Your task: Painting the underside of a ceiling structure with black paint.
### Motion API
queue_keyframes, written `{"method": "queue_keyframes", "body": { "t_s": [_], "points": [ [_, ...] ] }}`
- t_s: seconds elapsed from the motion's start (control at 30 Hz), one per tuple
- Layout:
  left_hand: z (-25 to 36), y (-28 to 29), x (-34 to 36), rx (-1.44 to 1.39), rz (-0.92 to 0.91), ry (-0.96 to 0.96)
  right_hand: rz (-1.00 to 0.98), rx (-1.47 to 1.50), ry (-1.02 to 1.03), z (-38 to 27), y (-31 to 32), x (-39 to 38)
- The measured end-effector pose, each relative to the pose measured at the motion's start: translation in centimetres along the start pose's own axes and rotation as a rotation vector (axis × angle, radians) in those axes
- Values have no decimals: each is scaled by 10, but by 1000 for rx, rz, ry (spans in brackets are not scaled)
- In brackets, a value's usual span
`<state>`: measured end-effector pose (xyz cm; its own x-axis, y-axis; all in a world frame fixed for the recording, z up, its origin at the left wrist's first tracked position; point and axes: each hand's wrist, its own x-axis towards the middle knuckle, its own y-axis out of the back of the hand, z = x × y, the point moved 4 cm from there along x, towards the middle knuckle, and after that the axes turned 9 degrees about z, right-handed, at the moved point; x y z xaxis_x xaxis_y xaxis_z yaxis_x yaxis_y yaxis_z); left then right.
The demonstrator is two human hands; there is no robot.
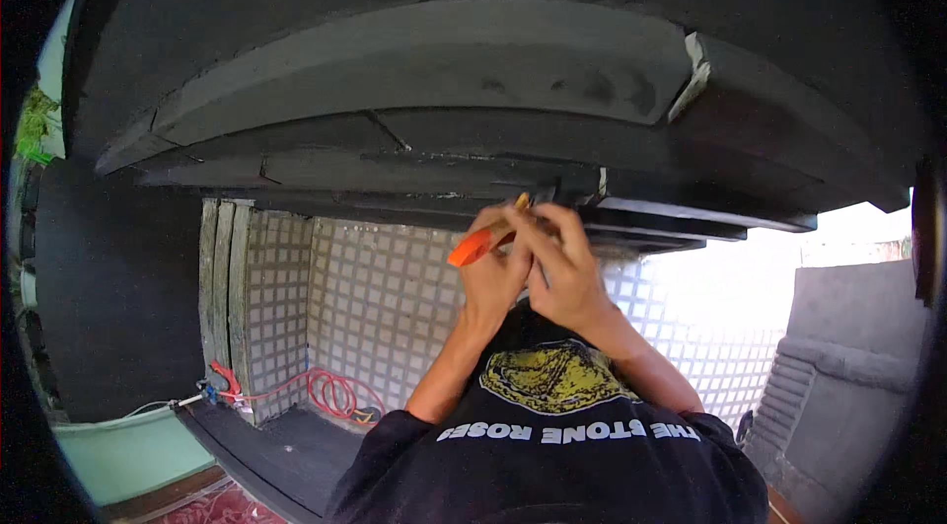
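My left hand [488,287] and my right hand [567,282] meet in front of my chest, fingers bent around an orange curved object [469,246]. A small yellow piece [523,199] sticks up between the fingertips, with something dark behind it; I cannot make out whether these are one item. Just beyond the fingers run dark grey stepped ledges [414,50], with cracks and pale chipped spots along their edges. My black printed T-shirt shows below my hands.
A tiled surface [370,307] lies below the ledges. At lower left are a coiled red hose [330,386], weathered posts [222,277] and a pale green panel [123,460]. A grey block structure [838,346] stands at right, beside bright daylight.
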<state>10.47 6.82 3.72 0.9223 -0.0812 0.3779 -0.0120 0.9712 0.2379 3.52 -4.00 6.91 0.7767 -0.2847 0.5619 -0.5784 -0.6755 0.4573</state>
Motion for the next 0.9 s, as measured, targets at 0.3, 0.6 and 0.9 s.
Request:
{"method": "queue_keyframes", "body": {
  "t_s": [0.3,0.6,0.9],
  "points": [
    [39,10,-15,306,-48,-247,27,82,-25,12,-7,-5],
    [-40,37,-36,-7,-182,-350,344,131,221,-44,43,39],
    [-277,129,-46,326,-546,-132,898,-602,38,-40,58,44]
  ]
}}
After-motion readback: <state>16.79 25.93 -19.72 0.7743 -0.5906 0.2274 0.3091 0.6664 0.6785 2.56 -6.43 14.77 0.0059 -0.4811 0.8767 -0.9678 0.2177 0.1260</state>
